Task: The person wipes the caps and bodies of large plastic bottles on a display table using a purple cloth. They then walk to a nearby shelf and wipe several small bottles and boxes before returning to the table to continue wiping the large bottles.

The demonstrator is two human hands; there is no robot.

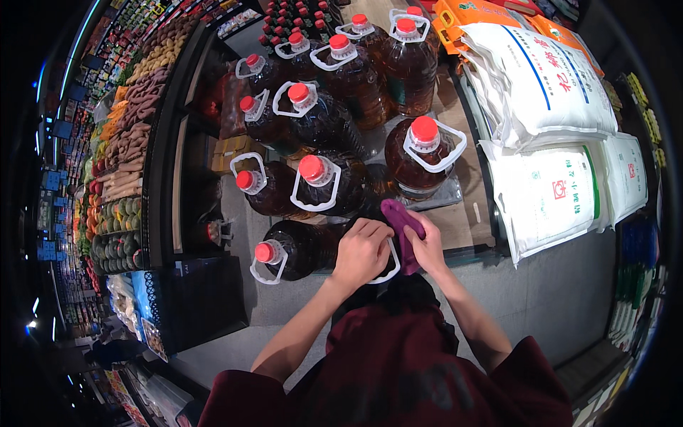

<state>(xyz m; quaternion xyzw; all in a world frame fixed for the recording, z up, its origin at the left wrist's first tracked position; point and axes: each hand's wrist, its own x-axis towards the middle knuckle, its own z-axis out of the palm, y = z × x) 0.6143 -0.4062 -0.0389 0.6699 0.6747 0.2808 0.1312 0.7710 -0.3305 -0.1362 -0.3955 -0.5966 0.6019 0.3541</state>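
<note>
My left hand (364, 251) is closed over the top of a large plastic bottle right in front of me. Its white carrying handle (396, 267) loops out below my fingers, while the cap is hidden. A bunched purple cloth (408, 240) is in my right hand (430, 245), close beside that bottle top. To the left stands a bottle of dark liquid (299, 251) with a red cap. Just beyond my hands are another red-capped bottle (336, 184) and, at the right, a bottle (421, 155) on a flat grey sheet (451, 195).
Several similar bottles (352, 91) crowd the wooden display top (475, 187). White flour sacks (549, 197) are stacked at the right, near orange bags (480, 13). A produce rack (128, 149) runs along the left, with a black box (205, 299) on the grey floor (549, 299).
</note>
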